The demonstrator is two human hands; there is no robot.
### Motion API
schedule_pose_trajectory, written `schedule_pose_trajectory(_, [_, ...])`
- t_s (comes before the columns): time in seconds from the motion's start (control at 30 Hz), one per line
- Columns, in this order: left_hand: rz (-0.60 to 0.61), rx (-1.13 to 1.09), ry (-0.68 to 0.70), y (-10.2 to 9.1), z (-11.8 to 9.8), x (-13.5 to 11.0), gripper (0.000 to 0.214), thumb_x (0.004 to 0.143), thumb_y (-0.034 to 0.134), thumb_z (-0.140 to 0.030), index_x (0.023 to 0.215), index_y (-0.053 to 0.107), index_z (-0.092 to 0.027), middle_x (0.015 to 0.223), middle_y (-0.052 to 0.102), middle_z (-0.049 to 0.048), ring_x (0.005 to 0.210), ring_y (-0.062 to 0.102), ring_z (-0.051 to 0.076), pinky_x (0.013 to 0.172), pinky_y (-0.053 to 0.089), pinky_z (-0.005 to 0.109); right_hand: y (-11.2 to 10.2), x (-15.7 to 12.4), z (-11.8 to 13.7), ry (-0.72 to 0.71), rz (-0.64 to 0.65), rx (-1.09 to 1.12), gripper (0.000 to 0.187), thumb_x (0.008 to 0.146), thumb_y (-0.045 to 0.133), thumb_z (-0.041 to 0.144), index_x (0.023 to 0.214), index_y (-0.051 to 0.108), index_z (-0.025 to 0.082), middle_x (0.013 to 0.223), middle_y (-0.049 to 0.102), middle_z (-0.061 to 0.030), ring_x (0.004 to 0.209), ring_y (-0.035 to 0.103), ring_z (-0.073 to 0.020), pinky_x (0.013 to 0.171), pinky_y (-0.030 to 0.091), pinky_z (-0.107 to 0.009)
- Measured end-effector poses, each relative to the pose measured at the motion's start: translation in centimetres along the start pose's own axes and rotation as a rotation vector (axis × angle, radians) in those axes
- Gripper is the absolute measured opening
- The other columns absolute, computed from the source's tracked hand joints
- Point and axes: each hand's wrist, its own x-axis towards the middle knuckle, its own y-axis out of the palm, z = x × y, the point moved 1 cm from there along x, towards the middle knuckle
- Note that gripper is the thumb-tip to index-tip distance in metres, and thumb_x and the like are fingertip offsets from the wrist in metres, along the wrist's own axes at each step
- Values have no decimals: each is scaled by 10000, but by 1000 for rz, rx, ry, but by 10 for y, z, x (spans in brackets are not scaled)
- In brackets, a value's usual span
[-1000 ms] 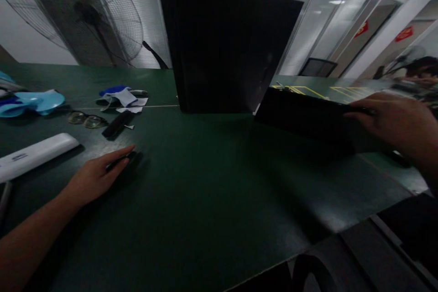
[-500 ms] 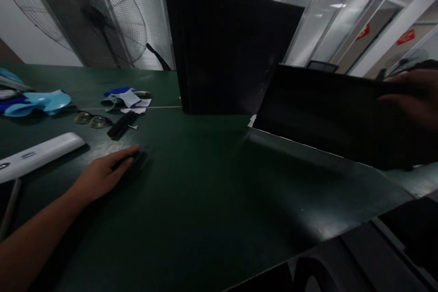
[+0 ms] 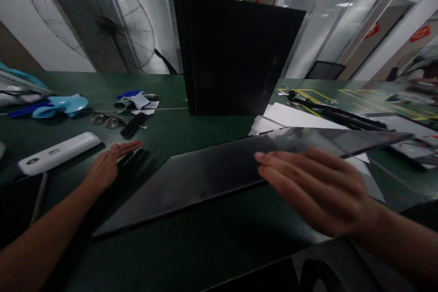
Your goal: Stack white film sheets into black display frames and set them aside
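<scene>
Green bench, dark panel slanting toward its near edge! My right hand overlaps it, grip unreadable; left hand outstretched, seemingly empty. Looks stiff, fragile: best held by opposite edges.

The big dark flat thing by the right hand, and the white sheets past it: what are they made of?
The dark panel looks smooth and glossy, perhaps glass or shiny plastic: pale patches like reflections show towards its right end. Its look can't settle which. The white sheets seem to be paper or thin card, with a dull finish: they lie thin and flat, overlapping.
</scene>
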Motion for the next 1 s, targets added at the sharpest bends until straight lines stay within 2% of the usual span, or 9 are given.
schedule_pose_trajectory(0.1, [-27, -116, -1, 0, 4, 2, 987, 1045, 4, -739, 1396, 685, -116, 1411, 732, 124, 1491, 542, 318, 1331, 246, 496, 36, 15, 36, -99, -27, -36, 194, 1018, 575, 122, 1099, 746, 77, 1257, 735, -143, 1039, 733, -232, 714, 524, -352])
schedule_pose_trajectory(0.27, [-21, -335, -66, 0, 7, 6, 1055, 992, 73, -841, 1310, 730, -79, 1411, 721, 182, 1393, 638, 334, 1284, 362, 469, 87, 5, 62, -99, -9, 56, 178, 1011, 615, 202, 1070, 770, 138, 1229, 751, -87, 1031, 707, -230, 679, 487, -327])
schedule_pose_trajectory(0.37, [12, -195, -136, -1, 6, 7, 977, 902, 321, -921, 1302, 764, -147, 1438, 714, 132, 1401, 625, 366, 1287, 347, 502, 116, -8, 78, -99, 51, 99, 190, 1011, 613, 199, 1121, 757, 142, 1259, 738, -96, 1048, 686, -242, 696, 475, -332])
schedule_pose_trajectory(0.47, [111, -5, -76, 0, 5, 7, 918, 821, 474, -923, 1306, 778, -205, 1525, 654, 99, 1462, 566, 369, 1295, 328, 495, 136, -14, 79, -136, 139, 188, 224, 1045, 622, 267, 1206, 731, 155, 1311, 716, -90, 1071, 673, -233, 729, 487, -329])
schedule_pose_trajectory(0.6, [223, 239, 101, 7, 0, 3, 977, 883, 399, -878, 1415, 713, -121, 1643, 513, 170, 1579, 407, 371, 1323, 253, 530, 148, -9, 30, -97, 432, 566, 490, 1080, 523, 627, 1306, 702, 231, 1347, 700, -33, 1202, 649, -193, 955, 546, -349])
schedule_pose_trajectory(0.7, [255, 381, 139, 13, 0, -2, 986, 933, 353, -834, 1534, 603, -94, 1722, 360, 206, 1630, 283, 398, 1320, 205, 604, 161, -22, -43, 374, 617, 416, 492, 1102, 422, 586, 1413, 671, 297, 1413, 664, -33, 1331, 594, -210, 1158, 479, -407])
schedule_pose_trajectory(0.83, [245, 489, 179, 22, 7, -9, 1020, 931, 412, -828, 1661, 427, -115, 1766, 241, 208, 1645, 206, 424, 1310, 236, 614, 179, -87, -131, 850, 641, 113, 752, 1035, 410, 630, 1591, 506, 132, 1645, 395, -228, 1560, 297, -461, 1233, 268, -746])
schedule_pose_trajectory(0.9, [248, 527, 173, 26, 10, -11, 1050, 927, 431, -836, 1698, 344, -128, 1784, 189, 197, 1652, 162, 434, 1314, 221, 616, 185, -131, -158, 996, 721, 89, 895, 966, 444, 748, 1585, 510, 105, 1643, 363, -284, 1537, 287, -546, 1151, 318, -811])
schedule_pose_trajectory(1.0, [261, 558, 138, 29, 10, -11, 1067, 941, 385, -849, 1713, 295, -118, 1800, 118, 204, 1662, 118, 428, 1325, 184, 606, 188, -184, -179, 1102, 824, 110, 956, 908, 443, 841, 1602, 508, 187, 1661, 357, -251, 1508, 328, -565, 1089, 357, -839])
